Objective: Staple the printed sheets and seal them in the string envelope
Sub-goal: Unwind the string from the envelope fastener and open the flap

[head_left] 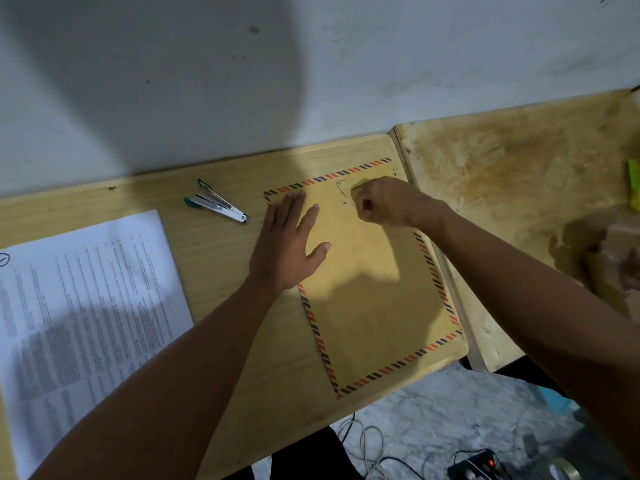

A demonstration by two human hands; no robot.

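Head view shows a tan kraft string envelope with a red-and-dark striped border (374, 289) lying flat on the light wooden desk (221, 258), and this envelope serves as the reference for all positions. To its left, well apart, lies the stack of white printed sheets (83, 306), outside the envelope; whether a staple already holds the stack cannot be determined. Between the sheets and the envelope, toward the wall, a small silver stapler with teal tips (216, 206) rests on the desk with its arm swung open. The left hand (287, 247) lies flat on the envelope's left edge near the flap end, fingers extended and released, apparently pinning the envelope in place. The right hand (384, 202) is at the flap end beside the small round closure button (344, 203), fingers curled into a pinch; a thin string (341, 188) loops near it, and whether the fingers hold that string cannot be determined. Judged from this layout, the task is at an early stage: the string is probably being unwound to open the flap. Inserting the sheets and rewinding the string remain to be done.
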